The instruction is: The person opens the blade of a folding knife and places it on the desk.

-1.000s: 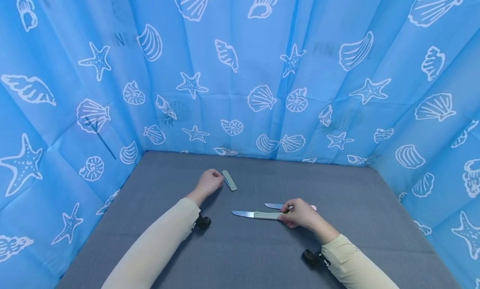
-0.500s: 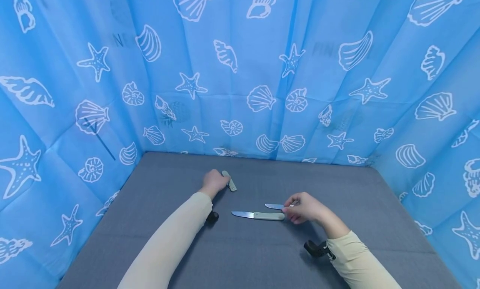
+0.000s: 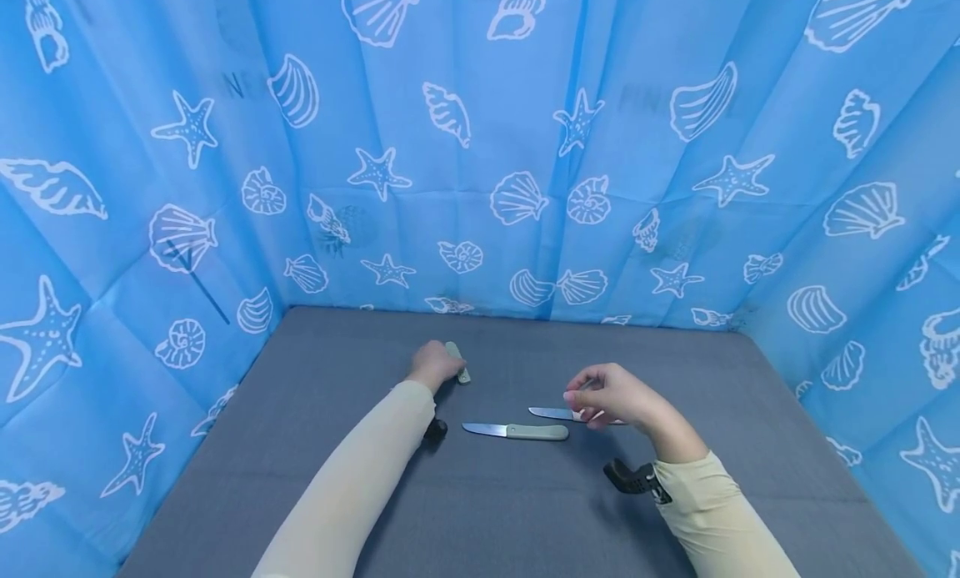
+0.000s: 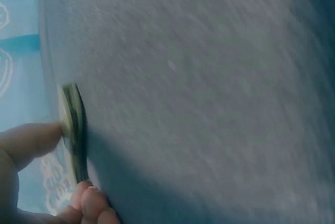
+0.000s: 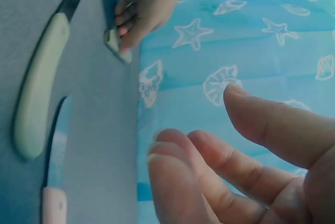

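Note:
In the head view my left hand (image 3: 435, 364) is at a folded pocket knife (image 3: 453, 349) with a pale green handle, toward the back of the table. The left wrist view shows my thumb on one side of this knife and my fingertips at its lower end, pinching it. My right hand (image 3: 613, 394) is raised with loosely bent fingers and nothing between them. Below and left of it lies an unfolded pocket knife (image 3: 537, 432) with a pale green handle. Partly behind the right hand is another unfolded knife, its pink handle (image 5: 54, 206) visible in the right wrist view.
A grey cloth-covered table (image 3: 495, 511) lies under the knives. A blue curtain (image 3: 465, 186) with white shells and starfish stands along its back and sides. A black wrist camera mount (image 3: 630, 478) hangs below the right sleeve.
My right hand has let go of the green unfolded knife and lifted up and away from it. My left hand has moved right, from beside the folded knife onto it.

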The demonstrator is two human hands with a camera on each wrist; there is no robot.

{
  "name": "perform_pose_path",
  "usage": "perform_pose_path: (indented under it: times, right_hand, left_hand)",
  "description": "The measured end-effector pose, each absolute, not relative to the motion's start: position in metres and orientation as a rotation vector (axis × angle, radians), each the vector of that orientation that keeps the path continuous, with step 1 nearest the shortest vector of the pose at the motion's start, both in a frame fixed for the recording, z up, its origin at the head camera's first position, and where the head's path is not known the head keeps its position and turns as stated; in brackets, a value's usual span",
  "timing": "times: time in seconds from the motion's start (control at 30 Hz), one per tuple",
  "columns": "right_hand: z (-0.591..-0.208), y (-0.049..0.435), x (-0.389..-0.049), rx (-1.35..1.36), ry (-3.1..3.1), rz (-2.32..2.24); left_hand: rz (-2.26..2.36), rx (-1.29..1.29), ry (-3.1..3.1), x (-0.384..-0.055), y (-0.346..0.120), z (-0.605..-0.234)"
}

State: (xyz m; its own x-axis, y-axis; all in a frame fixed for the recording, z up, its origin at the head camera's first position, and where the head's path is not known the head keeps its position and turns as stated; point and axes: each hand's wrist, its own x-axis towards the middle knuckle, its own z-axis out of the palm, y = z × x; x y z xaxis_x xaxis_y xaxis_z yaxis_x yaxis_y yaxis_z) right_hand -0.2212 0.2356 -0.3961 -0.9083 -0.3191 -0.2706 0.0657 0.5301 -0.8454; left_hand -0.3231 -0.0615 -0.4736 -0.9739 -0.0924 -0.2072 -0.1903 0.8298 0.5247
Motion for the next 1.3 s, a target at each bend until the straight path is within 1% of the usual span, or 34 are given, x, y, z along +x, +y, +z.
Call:
perform_pose_path:
  times: [0.27, 0.4, 0.53, 0.9, 1.3]
  right_hand:
    - [-0.391, 0.223, -0.232, -0.231, 2.338, -1.394]
    - [-0.391, 0.219, -0.238, -0.231, 2.332, -1.410]
    - [-0.394, 0.214, -0.245, -0.244, 2.360, -1.436]
    - [-0.414, 0.185, -0.260, -0.279, 2.524, -1.599]
    - [-0.434, 0.165, -0.271, -0.251, 2.615, -1.699]
  left_hand:
    - [0.887, -0.203, 2.812, -0.324, -0.051, -0.475]
    - [0.941, -0.222, 2.805, -0.324, -0.053, -0.479]
    - [0.975, -0.172, 2.797, -0.323, -0.056, -0.483]
    - [1.250, -0.102, 2.743, -0.305, -0.055, -0.485]
    - [1.512, 0.083, 2.660, -0.282, -0.044, -0.482]
